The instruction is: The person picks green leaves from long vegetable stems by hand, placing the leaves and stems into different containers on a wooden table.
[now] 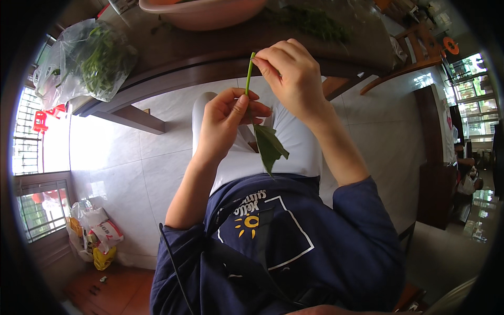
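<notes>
Over my lap, my left hand (230, 118) pinches a green stem (249, 76) between thumb and fingers. A single dark green leaf (270, 147) hangs below it on the same stalk. The stem's upper end meets the thumb and fingertips of my right hand (289, 71), which is higher and to the right; its fingers are closed at that tip. Beyond my hands, a pink plastic basin (204, 17) stands on the dark table (220, 47). Loose leafy greens (315, 23) lie right of the basin.
A clear plastic bag of greens (98, 59) rests on the table's left corner. Table legs (138, 118) stand before my knees. A wooden chair (421, 51) is at the right. Several bags (94, 228) sit on the floor at the lower left.
</notes>
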{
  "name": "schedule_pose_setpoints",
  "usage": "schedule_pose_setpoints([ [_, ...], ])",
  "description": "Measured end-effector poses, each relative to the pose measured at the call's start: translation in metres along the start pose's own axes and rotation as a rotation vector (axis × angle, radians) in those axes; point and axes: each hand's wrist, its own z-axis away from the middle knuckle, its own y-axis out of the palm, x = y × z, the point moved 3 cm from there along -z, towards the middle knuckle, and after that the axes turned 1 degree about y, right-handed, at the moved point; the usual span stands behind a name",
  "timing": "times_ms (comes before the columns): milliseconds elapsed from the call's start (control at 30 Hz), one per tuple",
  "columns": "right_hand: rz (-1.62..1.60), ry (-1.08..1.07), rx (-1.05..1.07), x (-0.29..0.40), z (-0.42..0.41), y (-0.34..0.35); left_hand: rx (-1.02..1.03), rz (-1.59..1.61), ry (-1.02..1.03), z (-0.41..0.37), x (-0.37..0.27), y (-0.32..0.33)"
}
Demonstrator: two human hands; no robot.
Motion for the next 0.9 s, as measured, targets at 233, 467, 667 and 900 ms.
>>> schedule_pose_setpoints([
  [233, -0.32, 0.084, 0.411, 0.004, 0.051, -0.008, -0.096, 0.04, -0.057, -0.003, 0.009, -0.011],
  [467, -1.453, 0.607, 0.409, 0.026, 0.051, -0.06, -0.114, 0.137, -0.099, -0.009, 0.018, -0.018],
  [667, -0.752, 0.817, 0.191, -0.003, 0.061, -0.014, 0.019, 0.074, -0.14, -0.004, 0.015, 0.013],
  [900, -0.579, 0.555, 0.137, -0.004, 0.057, -0.01, 0.133, -0.123, -0.14, -0.004, 0.013, 0.009],
])
